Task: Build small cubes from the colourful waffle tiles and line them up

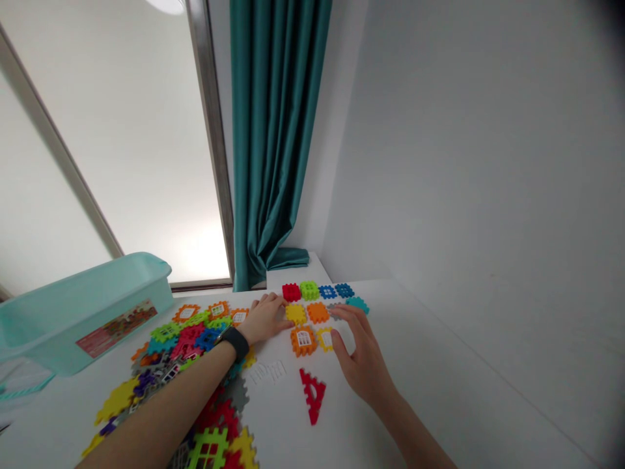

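On white table [430, 391], L hand [263, 319] lies open, grip empty, fingers just beside yellow block [296, 314]; R hand [364, 355] has grip open, empty, fingertips just right of orange block [318, 312].

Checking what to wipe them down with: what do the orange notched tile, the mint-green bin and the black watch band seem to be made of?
The orange notched tile looks like moulded plastic, matte, with crisp edges. The mint-green bin seems thin plastic, slightly glossy, translucent. The black watch band looks like matte rubber or silicone; which, I can't tell.
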Tool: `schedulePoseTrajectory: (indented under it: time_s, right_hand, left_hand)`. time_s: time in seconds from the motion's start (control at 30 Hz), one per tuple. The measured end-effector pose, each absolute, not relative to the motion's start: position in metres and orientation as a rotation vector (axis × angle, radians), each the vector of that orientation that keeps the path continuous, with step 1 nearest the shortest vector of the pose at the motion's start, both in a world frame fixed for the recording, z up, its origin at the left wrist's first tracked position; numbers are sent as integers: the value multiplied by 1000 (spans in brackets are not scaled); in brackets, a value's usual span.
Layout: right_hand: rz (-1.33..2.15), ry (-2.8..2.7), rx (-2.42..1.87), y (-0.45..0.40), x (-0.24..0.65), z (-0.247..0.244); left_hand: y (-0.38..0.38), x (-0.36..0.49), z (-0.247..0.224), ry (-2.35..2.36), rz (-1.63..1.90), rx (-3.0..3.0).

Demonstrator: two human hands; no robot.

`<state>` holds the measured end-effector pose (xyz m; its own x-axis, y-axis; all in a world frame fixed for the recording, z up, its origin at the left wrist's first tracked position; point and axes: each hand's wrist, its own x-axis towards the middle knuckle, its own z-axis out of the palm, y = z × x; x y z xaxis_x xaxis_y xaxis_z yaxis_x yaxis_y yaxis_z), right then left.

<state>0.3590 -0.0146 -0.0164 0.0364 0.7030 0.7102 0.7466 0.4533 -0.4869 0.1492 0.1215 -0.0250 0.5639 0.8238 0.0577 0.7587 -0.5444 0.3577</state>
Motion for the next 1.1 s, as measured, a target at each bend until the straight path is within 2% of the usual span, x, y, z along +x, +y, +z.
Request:
schedulePoseTrajectory:
  time_s: [1.1]
  right_hand:
    - [-21,-1697,-1291,-14,362,-19]
  left_hand:
    - [123,150,-33,1283,317,2603]
